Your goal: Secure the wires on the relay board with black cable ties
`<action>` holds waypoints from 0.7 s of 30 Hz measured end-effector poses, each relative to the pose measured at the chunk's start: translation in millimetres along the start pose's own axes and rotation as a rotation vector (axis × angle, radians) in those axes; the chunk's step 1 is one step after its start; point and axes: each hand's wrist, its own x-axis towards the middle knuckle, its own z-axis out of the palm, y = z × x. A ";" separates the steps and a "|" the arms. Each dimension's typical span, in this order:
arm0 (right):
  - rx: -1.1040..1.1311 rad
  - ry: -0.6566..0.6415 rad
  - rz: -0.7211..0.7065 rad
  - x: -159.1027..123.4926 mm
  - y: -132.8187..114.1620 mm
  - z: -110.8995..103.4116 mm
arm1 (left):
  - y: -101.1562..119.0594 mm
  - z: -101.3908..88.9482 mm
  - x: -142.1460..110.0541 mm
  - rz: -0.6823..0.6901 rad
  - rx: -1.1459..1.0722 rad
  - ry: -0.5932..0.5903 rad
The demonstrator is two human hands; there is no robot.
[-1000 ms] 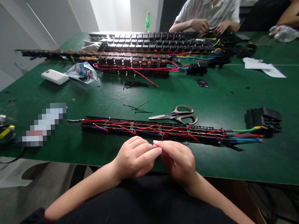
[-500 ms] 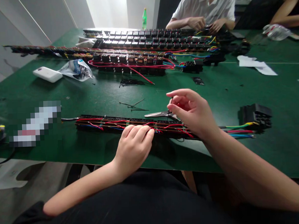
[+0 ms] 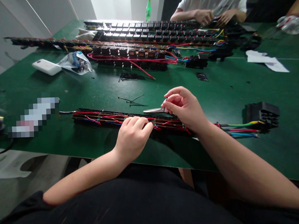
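Observation:
A long black strip [image 3: 110,117] with red and blue wires along its top lies across the table in front of me. My left hand [image 3: 133,137] is closed over the strip's near edge, its fingertips partly hidden against the wiring. Above the far edge, my right hand [image 3: 185,107] pinches a thin black cable tie [image 3: 166,99]; only a short bit of it shows. Scissors [image 3: 153,110] lie just behind the strip, their handles hidden by my right hand. Several loose cable ties [image 3: 131,101] rest to the left of the scissors.
Behind lie more wired black strips [image 3: 137,53], a bunch of cable ties [image 3: 131,76], a plastic bag [image 3: 76,62] and a white case [image 3: 47,67]. A black connector block [image 3: 262,114] stands at right. Across the table a person's hands [image 3: 203,17] work near a green bottle [image 3: 148,10].
My hands were together in front of the strip. The right has moved up and away to its far side, while the left has shifted forward onto the strip.

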 end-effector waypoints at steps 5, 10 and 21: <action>0.045 0.006 0.005 1.8 1.4 2.8 | -2.3 0.9 -4.5 -0.023 -0.025 0.029; 0.034 0.035 0.007 2.2 2.8 5.2 | -3.5 1.2 -4.6 -0.001 -0.012 0.023; -0.270 -0.084 -0.096 -1.4 1.8 6.2 | -3.3 0.0 -3.7 0.006 0.008 0.004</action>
